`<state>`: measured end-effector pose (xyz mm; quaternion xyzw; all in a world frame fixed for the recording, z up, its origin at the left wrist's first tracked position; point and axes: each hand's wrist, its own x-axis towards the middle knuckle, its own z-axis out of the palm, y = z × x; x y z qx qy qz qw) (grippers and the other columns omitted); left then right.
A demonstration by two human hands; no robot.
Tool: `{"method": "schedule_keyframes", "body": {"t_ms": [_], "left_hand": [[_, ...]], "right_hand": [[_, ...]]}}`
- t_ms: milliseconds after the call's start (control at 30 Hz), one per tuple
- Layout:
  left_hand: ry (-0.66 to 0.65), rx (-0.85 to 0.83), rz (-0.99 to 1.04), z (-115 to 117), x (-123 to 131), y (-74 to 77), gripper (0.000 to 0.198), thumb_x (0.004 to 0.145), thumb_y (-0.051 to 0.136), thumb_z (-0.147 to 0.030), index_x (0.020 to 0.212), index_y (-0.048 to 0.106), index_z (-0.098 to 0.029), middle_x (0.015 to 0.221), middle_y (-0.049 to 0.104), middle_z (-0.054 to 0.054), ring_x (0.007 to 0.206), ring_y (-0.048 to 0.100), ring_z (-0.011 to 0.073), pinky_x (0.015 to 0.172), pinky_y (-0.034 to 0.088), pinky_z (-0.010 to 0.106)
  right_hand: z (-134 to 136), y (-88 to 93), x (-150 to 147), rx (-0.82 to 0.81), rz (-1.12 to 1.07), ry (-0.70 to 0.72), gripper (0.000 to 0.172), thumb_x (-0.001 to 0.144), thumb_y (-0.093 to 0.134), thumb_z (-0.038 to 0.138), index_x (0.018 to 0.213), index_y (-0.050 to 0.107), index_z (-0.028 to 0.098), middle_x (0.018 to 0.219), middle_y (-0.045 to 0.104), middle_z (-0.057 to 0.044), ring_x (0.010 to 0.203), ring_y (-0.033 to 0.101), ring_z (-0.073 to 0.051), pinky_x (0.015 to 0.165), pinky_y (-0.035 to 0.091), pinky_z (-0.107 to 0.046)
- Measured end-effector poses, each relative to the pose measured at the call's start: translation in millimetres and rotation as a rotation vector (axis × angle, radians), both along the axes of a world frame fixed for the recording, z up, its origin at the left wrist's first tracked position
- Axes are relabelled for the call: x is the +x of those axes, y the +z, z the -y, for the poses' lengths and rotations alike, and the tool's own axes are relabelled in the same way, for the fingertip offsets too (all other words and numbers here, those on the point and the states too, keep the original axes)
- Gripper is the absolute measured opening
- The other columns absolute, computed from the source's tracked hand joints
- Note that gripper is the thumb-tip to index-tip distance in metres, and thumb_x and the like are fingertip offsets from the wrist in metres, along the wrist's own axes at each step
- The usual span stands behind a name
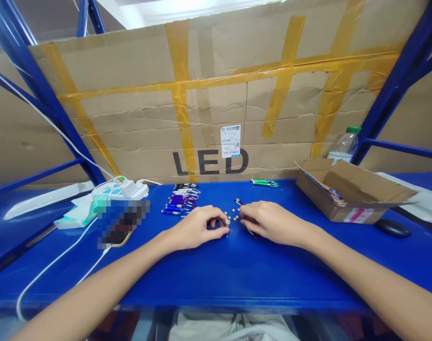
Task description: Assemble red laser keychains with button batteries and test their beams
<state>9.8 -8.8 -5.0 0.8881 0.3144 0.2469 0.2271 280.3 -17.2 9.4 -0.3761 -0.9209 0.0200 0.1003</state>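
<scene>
My left hand (pixel 201 229) is closed in a pinch, with a short stack of silver button cells (pixel 228 222) between thumb and fingertips, just above the blue tabletop. Several loose button cells (pixel 235 219) lie between my two hands. My right hand (pixel 264 219) rests low over the table with its fingers curled down; what the fingertips grip is hidden. A red clip (pixel 238 202) shows just beyond those fingers, and a thin red and metal piece (pixel 254 234) sticks out beneath them. Left of centre lies a row of keychain penlights (pixel 180 200) in black, silver, purple and blue, with carabiner clips.
Green penlights (pixel 264 183) lie by the cardboard wall (pixel 138 123). At right are an open carton (pixel 361 215), a black mouse (pixel 392 228) and a bottle (pixel 346 144). At left are a power strip (pixel 139 191), tissues (pixel 77 213), a phone (pixel 121 225) and white cables (pixel 49 265).
</scene>
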Motion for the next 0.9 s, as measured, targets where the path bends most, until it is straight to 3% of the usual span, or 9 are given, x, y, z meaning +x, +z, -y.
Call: {"method": "schedule_keyframes", "body": {"t_ms": [200,533,900], "left_hand": [[-0.006,0.003,0.002,0.3,-0.2,0.6,0.018,0.098,0.073,-0.037,0.106,0.074,-0.021,0.094,0.069,0.001,0.083,0.063,0.0154,0.082,0.049,0.028],[-0.008,0.012,-0.011,-0.1,0.1,-0.3,0.021,0.099,0.071,-0.039,0.107,0.073,-0.020,0.094,0.070,0.002,0.082,0.063,0.0159,0.085,0.050,0.030],[0.030,-0.033,0.019,7.7,3.4,6.0,0.017,0.097,0.066,-0.031,0.109,0.070,-0.020,0.078,0.064,-0.003,0.068,0.055,0.0122,0.068,0.044,0.025]], "right_hand": [[0.6,-2.7,-0.9,-0.123,-0.018,0.027,0.014,0.103,0.055,0.013,0.092,0.056,0.022,0.088,0.070,-0.003,0.075,0.064,-0.020,0.067,0.040,-0.029],[5.4,-4.5,-6.6,-0.080,-0.345,0.030,0.020,0.116,0.035,0.034,0.106,0.049,0.024,0.098,0.065,-0.005,0.085,0.060,-0.021,0.077,0.047,-0.034],[7.9,-8.8,-11.0,-0.053,-0.508,0.083,0.016,0.115,0.043,0.034,0.111,0.055,0.025,0.106,0.065,-0.005,0.093,0.059,-0.020,0.084,0.050,-0.034]]}}
